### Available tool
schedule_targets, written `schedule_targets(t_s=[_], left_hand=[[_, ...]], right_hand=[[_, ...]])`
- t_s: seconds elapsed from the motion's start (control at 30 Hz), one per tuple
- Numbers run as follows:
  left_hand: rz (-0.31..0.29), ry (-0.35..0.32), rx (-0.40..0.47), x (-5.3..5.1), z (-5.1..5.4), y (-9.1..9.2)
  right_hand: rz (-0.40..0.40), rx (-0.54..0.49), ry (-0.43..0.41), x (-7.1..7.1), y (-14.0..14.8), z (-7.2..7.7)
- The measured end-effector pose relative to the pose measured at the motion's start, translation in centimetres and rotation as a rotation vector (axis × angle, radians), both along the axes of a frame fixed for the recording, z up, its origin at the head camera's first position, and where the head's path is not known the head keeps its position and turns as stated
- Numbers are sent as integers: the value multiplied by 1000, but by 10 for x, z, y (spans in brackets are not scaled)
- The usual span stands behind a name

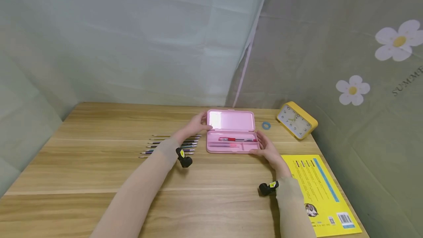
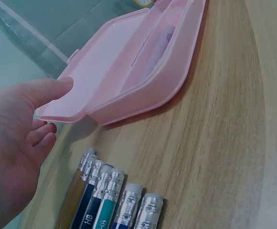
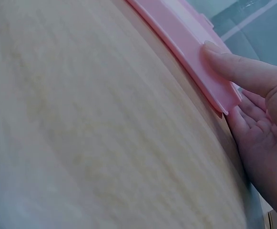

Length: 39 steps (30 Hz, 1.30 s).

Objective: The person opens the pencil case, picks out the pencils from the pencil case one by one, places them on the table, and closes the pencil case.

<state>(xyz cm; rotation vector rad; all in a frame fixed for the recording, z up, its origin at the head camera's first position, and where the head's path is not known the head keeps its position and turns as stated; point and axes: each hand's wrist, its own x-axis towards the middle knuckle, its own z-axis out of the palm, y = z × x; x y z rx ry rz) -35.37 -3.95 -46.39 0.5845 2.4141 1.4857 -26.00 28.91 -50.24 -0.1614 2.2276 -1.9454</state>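
A pink pencil case (image 1: 236, 121) lies unfolded on the wooden table, its lid leaning back at the far side. Inside the tray are a red gel pen (image 1: 231, 139) and a purple-and-orange pen or marker (image 1: 224, 145). My left hand (image 1: 195, 125) holds the left edge of the lid, thumb on the inner face and fingers behind it. At the tray's right end my right hand (image 1: 270, 152) grips the case, thumb over the front corner and fingers around the side. Several pencils (image 2: 107, 191) with eraser ends lie left of the case, partly hidden by my left arm.
A blue ring-shaped item (image 1: 266, 125), perhaps tape, lies right of the lid. Behind it, a yellow alarm clock (image 1: 296, 119) stands near the table's right edge. A yellow book (image 1: 317, 190) lies partly under my right forearm. Curtains hang behind the table (image 1: 109, 120).
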Motion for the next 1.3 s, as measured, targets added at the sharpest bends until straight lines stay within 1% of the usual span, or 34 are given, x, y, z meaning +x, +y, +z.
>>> schedule_targets(t_s=[0.17, 0.27, 0.53, 0.7, 0.9, 0.97, 1.1, 1.3], left_hand=[[10, 18, 46, 3, 4, 1], [11, 40, 64, 4, 6, 1], [22, 87, 58, 13, 16, -5], [38, 107, 60, 20, 21, -5], [70, 116, 76, 32, 26, -4], [72, 124, 77, 36, 28, -3], [69, 142, 85, 43, 28, -1], [64, 173, 114, 51, 22, 0]], right_hand=[[6, -8, 2, 0, 0, 0], [4, -7, -1, 1, 0, 1], [15, 1, 12, 1, -2, 2], [8, 11, 1, 1, -1, 2], [-7, 13, -1, 0, 0, 2], [-7, 17, 1, 0, 1, 3], [-7, 24, 6, 0, 2, 4], [-9, 3, 0, 0, 4, 3]])
